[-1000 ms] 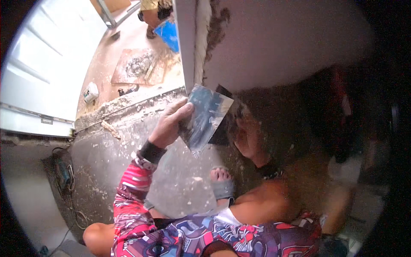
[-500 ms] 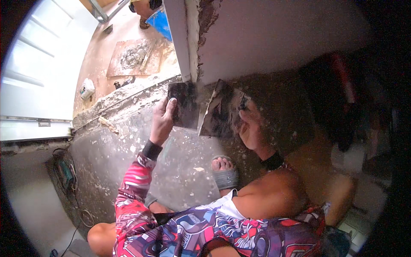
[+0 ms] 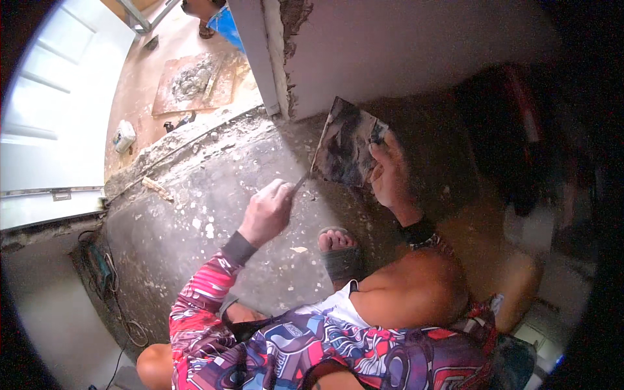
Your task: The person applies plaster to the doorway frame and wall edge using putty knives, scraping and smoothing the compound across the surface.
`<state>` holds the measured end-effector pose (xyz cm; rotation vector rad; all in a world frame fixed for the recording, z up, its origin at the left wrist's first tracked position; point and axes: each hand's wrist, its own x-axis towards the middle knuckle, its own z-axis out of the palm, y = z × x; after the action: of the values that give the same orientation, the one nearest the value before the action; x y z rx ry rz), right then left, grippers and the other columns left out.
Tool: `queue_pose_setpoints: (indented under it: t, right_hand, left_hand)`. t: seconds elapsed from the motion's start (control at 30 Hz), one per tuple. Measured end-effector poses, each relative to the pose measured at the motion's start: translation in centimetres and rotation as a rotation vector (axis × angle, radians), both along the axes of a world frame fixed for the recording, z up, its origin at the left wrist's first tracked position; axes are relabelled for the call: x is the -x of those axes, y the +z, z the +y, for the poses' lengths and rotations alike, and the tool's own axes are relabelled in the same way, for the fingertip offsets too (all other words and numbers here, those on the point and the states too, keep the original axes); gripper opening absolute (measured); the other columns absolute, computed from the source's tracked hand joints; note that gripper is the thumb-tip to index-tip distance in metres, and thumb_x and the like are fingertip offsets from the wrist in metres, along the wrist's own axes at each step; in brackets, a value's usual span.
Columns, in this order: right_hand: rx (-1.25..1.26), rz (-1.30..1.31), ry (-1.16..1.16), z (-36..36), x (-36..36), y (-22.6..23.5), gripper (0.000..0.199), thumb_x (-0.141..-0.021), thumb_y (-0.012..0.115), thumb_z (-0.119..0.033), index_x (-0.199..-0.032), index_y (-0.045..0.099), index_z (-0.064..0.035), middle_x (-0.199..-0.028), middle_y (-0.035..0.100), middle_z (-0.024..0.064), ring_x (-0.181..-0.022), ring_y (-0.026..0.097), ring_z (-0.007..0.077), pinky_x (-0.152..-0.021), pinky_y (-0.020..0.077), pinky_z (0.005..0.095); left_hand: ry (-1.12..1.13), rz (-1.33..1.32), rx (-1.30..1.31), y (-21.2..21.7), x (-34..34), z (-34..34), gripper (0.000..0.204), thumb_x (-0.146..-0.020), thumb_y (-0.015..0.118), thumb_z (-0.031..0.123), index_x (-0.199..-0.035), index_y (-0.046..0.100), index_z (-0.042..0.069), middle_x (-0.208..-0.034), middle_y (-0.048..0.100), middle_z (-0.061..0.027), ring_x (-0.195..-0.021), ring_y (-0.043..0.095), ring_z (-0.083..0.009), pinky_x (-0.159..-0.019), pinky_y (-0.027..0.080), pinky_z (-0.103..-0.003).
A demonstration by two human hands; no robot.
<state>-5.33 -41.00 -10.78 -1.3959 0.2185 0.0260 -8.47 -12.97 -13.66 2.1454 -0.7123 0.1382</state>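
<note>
Both hands are out in front of the crouching person, well above the floor: the left hand is closed on a thin blade turned nearly edge-on, and the right hand grips the near edge of a rectangular plate smeared with grey, patchy material. The blade's tip lies close to the plate's lower left corner, between the two hands; whether they touch cannot be told.

Below the hands spreads a grey floor, flecked with pale splashes, lit under the left hand and shadowed under the right. A sandalled foot rests on it, nearer the body than the plate. Beyond the hands, a wall ends in a ragged, broken edge, and left of that a rough sill crosses to a brighter floor. There, past the left hand, a board bears a heap of grey mix, with a white container nearer. A pale ribbed panel stands far left of the left hand; below it lies a teal power tool with its cord.
</note>
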Motion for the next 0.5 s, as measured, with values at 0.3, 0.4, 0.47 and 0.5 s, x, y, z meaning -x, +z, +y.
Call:
queue_pose_setpoints:
  t: [0.3, 0.4, 0.47, 0.5]
  right_hand:
    - [-0.014, -0.012, -0.125, -1.0, 0.2, -2.2, 0.048, -0.089, 0.065, -0.010, -0.135, 0.050, -0.0092, -0.118, 0.062, 0.0048, -0.076, 0.063, 0.0094, -0.059, 0.0540, 0.0262]
    - [-0.039, -0.024, -0.103, -1.1, -0.3, -3.3, 0.051, -0.088, 0.066, -0.007, -0.136, 0.049, -0.0136, -0.115, 0.063, 0.0023, -0.072, 0.060, 0.0086, -0.057, 0.0519, 0.0239]
    - [-0.258, 0.050, -0.184, 0.5, -0.6, -1.0, 0.051, -0.087, 0.066, -0.005, -0.135, 0.050, -0.0158, -0.110, 0.062, -0.0002, -0.068, 0.056, 0.0068, -0.054, 0.0481, 0.0206]
    - [-0.349, 0.083, -0.223, 0.7, -0.6, -0.4, 0.051, -0.087, 0.066, -0.005, -0.134, 0.051, -0.0162, -0.108, 0.062, -0.0010, -0.066, 0.055, 0.0061, -0.053, 0.0465, 0.0194]
  left_hand:
    - [0.107, -0.305, 0.019, 4.7, -2.2, 1.8, 0.022, -0.081, 0.064, -0.003, -0.102, 0.062, 0.004, -0.087, 0.061, -0.0133, -0.069, 0.062, -0.0303, -0.058, 0.049, -0.038]
    - [-0.020, -0.453, -0.142, 5.9, -2.4, 3.9, 0.039, -0.076, 0.068, -0.002, -0.114, 0.065, 0.007, -0.087, 0.060, -0.0087, -0.066, 0.059, -0.0246, -0.055, 0.048, -0.035]
    - [-0.099, -0.550, -0.271, 6.9, -2.4, 4.8, 0.046, -0.073, 0.072, 0.002, -0.119, 0.066, 0.010, -0.086, 0.058, -0.0051, -0.065, 0.056, -0.0207, -0.055, 0.047, -0.033]
    - [-0.102, -0.549, -0.271, 7.0, -2.3, 5.1, 0.046, -0.073, 0.072, 0.002, -0.119, 0.066, 0.010, -0.086, 0.058, -0.0051, -0.065, 0.056, -0.0207, -0.055, 0.047, -0.033]
